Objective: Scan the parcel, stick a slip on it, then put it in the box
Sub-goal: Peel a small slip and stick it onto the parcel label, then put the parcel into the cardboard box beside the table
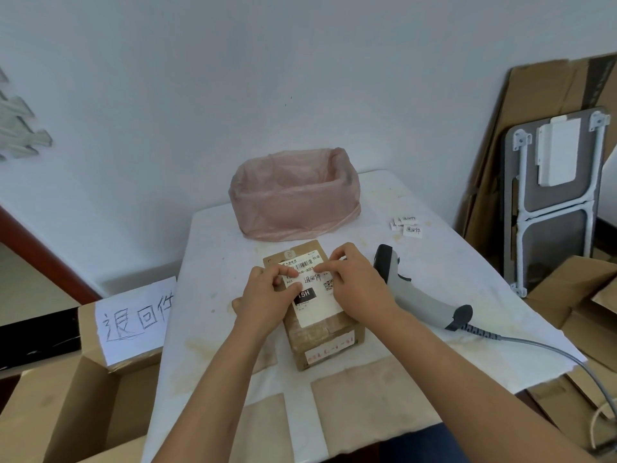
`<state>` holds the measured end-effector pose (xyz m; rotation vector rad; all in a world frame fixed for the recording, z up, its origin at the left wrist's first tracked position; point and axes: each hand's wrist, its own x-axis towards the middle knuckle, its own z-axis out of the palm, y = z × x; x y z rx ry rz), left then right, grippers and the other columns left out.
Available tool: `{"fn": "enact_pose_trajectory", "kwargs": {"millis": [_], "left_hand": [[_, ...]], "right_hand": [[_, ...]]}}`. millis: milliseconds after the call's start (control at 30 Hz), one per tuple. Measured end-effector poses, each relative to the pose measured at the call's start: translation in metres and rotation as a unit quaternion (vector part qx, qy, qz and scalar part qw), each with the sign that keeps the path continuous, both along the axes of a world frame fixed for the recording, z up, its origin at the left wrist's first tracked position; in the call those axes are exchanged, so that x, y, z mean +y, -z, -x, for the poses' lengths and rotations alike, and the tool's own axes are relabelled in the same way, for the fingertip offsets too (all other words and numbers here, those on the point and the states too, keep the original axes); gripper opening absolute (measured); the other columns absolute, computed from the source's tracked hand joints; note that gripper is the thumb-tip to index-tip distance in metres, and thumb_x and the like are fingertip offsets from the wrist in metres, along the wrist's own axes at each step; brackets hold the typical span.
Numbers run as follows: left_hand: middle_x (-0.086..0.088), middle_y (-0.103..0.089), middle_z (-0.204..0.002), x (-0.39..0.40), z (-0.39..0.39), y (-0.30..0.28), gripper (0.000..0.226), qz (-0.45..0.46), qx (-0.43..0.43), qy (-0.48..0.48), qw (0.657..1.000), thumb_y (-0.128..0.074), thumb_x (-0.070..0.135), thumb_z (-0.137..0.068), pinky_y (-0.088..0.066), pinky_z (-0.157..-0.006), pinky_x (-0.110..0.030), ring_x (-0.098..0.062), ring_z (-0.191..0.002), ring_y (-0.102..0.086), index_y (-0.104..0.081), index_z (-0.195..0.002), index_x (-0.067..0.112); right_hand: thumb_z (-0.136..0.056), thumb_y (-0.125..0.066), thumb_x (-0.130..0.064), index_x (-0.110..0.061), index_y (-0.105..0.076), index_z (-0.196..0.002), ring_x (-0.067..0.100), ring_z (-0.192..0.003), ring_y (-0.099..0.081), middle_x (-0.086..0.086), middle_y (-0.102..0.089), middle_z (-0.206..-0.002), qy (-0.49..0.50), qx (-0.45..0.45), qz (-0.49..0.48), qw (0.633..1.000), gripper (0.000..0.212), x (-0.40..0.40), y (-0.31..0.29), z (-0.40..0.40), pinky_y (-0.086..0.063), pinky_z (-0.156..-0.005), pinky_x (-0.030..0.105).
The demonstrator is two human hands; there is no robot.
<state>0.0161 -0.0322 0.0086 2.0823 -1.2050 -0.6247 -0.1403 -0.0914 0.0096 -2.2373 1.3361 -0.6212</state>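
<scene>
On the white-covered desk point(213, 295) in front of us lies the brown cardboard parcel point(325, 339), taped along its near end, with a white shipping label point(317, 307) on its top face. We can read a barcode near the label's far edge, the fragments "A03" and "59-A03", a black block marked "15H", and a small QR code; the finer print is too small for us to make out. Our left hand point(267, 295) and our right hand point(354, 285) both rest on the parcel's top, fingers curled and thumbs and forefingers pinched close at the edges of a small white slip point(312, 278) handwritten "退回件", which lies on the label between them. Whether the slip is fully pressed down we cannot tell, since our fingers cover its ends.

Just right of the parcel a grey and black handheld barcode scanner point(414, 292) lies on its side, its coiled grey cable point(534, 345) running off the desk's right edge. Farther back on the right sits a little cluster of white paper slips point(407, 225) bearing the same handwriting. Behind the parcel stands a container lined with a pink plastic bag point(293, 195); its inside is mostly hidden from us.

At lower left an open brown cardboard box point(66, 412) is partly cut off by the frame, and a white paper sign point(137, 322) on its flap reads "退回件".
</scene>
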Motion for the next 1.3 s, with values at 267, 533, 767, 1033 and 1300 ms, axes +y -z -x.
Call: {"fn": "enact_pose_trajectory", "kwargs": {"millis": [267,533,767,1033,1300], "left_hand": [[0.011,-0.046,-0.094,0.002,0.002,0.000,0.015,0.007,0.006,-0.007,1.000,-0.068,0.039,-0.086,-0.038,-0.101,-0.047,0.004,-0.081,-0.049,-0.057,-0.082,0.048],[0.012,-0.049,-0.102,0.010,0.004,-0.001,0.011,0.026,0.004,-0.001,1.000,-0.067,0.040,-0.088,-0.032,-0.096,-0.040,0.007,-0.084,-0.048,-0.058,-0.088,0.046],[0.000,-0.031,-0.145,0.033,-0.007,0.002,0.064,0.044,0.117,-0.023,0.992,-0.068,0.038,-0.090,-0.045,-0.091,-0.030,-0.016,-0.104,-0.059,-0.039,-0.146,0.026],[0.016,-0.055,-0.136,0.069,-0.019,0.005,0.082,0.075,0.346,0.047,0.934,-0.070,0.030,-0.091,-0.054,-0.087,-0.022,-0.001,-0.117,-0.060,-0.017,-0.148,0.055],[0.011,-0.040,-0.149,0.100,-0.082,0.001,0.097,0.260,0.213,-0.053,0.940,-0.086,0.032,-0.072,-0.049,-0.103,-0.048,-0.015,-0.132,-0.049,-0.025,-0.139,0.066]], "right_hand": [[-0.084,-0.067,-0.039,-0.023,-0.056,-0.119,0.017,-0.107,-0.053,-0.003,-0.040,-0.125,0.047,-0.057,-0.068,0.995,0.041,0.003,0.001,-0.010,-0.052,-0.082,0.034],[-0.091,-0.059,-0.022,-0.014,-0.049,-0.119,0.016,-0.093,-0.058,0.002,-0.047,-0.125,0.083,-0.113,-0.140,0.980,0.031,0.002,0.001,-0.002,-0.046,-0.077,0.030],[-0.100,-0.046,-0.033,-0.013,-0.050,-0.126,0.013,-0.092,-0.054,-0.002,-0.059,-0.113,0.119,-0.192,-0.197,0.954,0.033,0.018,0.002,0.009,-0.041,-0.077,0.027],[-0.098,-0.045,-0.044,-0.023,-0.053,-0.119,0.014,-0.096,-0.065,-0.002,-0.066,-0.112,0.099,-0.327,-0.218,0.914,0.031,0.045,-0.003,-0.020,-0.051,-0.079,0.029],[-0.100,-0.042,-0.036,-0.023,-0.052,-0.114,0.019,-0.108,-0.060,0.000,-0.052,-0.122,0.077,-0.292,-0.158,0.940,0.022,0.057,-0.011,-0.073,-0.050,-0.099,0.045]]}}
